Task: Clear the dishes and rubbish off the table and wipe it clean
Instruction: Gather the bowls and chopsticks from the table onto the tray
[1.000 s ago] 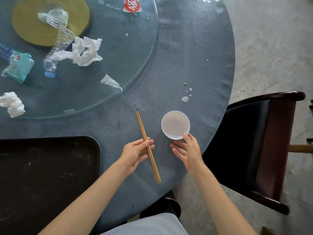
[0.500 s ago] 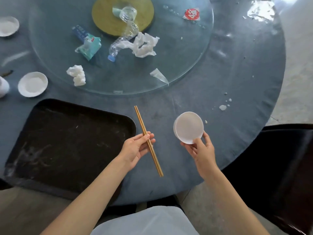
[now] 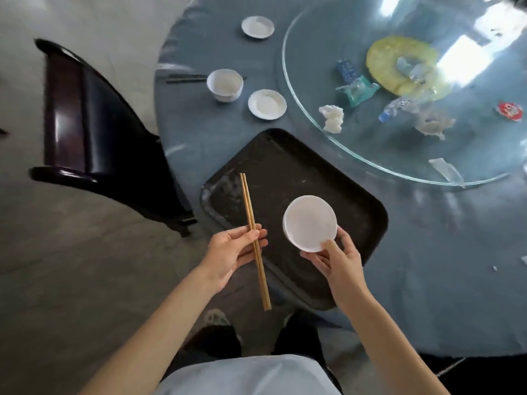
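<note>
Tray (image 3: 291,172) beneath bowl (image 3: 310,223), chopsticks (image 3: 254,240)

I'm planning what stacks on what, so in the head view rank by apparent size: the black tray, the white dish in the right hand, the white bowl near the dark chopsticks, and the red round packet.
1. Black rectangular tray
2. White round dish, though nearness to the camera enlarges it
3. White bowl
4. Red round packet

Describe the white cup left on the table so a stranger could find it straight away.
Start at the black tray on the blue round table and look past its far corner, toward the dark chair. Three white dishes sit there; the cup is the nearest to the dark chopsticks. Its tall sides set it apart from the two flat saucers.
</note>
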A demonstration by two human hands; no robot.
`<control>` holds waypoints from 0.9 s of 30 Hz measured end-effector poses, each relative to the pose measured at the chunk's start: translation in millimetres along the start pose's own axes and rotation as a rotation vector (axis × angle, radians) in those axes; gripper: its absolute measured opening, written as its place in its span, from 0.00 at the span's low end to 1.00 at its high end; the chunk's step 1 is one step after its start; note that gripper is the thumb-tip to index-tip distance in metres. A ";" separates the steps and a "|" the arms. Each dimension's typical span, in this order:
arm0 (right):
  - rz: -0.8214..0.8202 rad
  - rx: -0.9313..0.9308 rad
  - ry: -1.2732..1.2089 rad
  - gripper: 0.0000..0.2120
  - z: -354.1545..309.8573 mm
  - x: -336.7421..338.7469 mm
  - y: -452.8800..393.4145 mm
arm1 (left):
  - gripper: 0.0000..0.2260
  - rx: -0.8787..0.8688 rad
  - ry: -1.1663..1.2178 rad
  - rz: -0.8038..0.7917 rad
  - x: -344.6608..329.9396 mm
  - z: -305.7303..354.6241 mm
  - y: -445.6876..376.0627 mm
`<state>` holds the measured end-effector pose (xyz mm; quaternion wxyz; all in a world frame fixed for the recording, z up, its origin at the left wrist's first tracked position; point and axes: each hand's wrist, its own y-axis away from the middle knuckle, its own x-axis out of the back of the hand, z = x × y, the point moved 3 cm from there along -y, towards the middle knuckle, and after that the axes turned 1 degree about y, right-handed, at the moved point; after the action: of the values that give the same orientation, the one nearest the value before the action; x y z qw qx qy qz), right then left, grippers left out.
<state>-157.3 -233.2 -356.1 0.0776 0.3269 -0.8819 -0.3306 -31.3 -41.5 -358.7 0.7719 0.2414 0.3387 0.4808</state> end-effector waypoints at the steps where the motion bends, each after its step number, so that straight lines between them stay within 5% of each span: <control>1: -0.021 -0.007 0.002 0.18 4.2 -24.0 7.7 | 0.10 -0.015 -0.004 0.019 28.6 6.8 7.6; 6: -0.102 -0.030 0.008 0.17 17.0 -131.0 43.6 | 0.10 -0.060 0.050 0.094 134.8 42.7 40.2; 16: -0.174 0.002 0.124 0.19 36.5 -284.9 41.8 | 0.10 -0.178 0.020 0.082 245.6 138.4 31.7; 27: 0.028 -0.046 -0.100 0.22 18.4 -433.3 -42.3 | 0.09 -0.123 -0.229 -0.024 324.6 304.6 -80.9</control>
<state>193.9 24.7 -362.7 0.0454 0.2957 -0.8814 -0.3655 345.6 204.1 -310.3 0.8246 0.2429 0.2211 0.4606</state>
